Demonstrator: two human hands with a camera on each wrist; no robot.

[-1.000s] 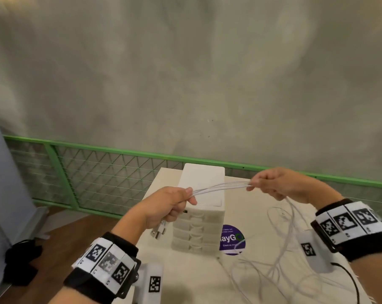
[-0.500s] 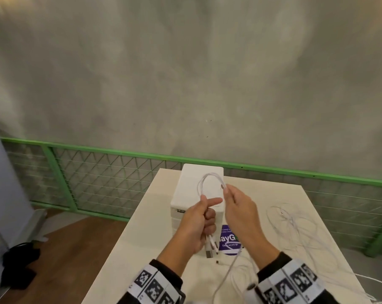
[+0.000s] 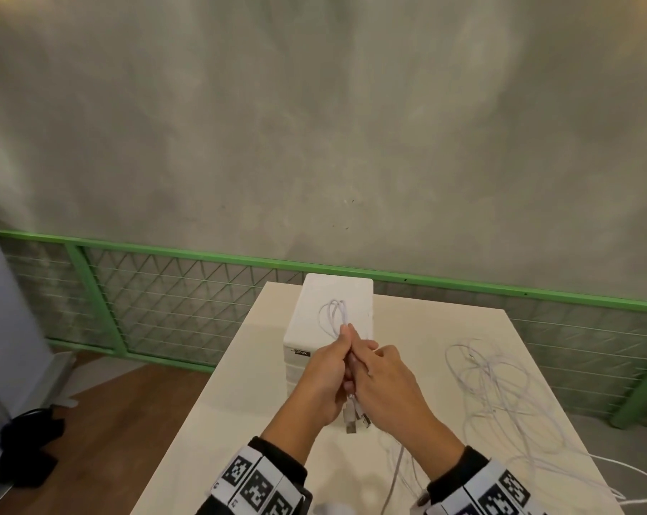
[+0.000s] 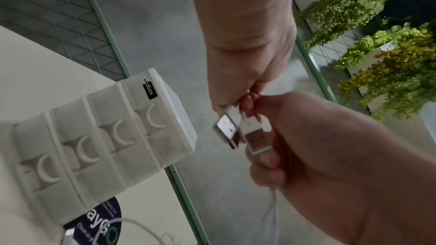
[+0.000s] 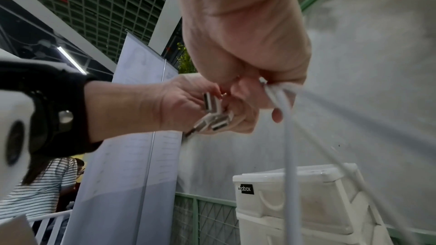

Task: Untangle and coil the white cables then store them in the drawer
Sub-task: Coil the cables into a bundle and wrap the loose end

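Dark bag [image 3: 24,444] on wood floor at far left, green mesh railing [image 3: 173,314] behind. White drawer unit [image 3: 333,321] upright on table [image 3: 240,395], drawers all closed. Left hand [image 3: 323,381] curled round folded white cable [image 3: 335,315], loops poking up above fist, USB plugs [image 4: 238,129] sticking out below. Right hand [image 3: 385,384] pressed against left, fingers pinching same strands. Loose tangle of white cables [image 3: 500,399] spread on table to the right.
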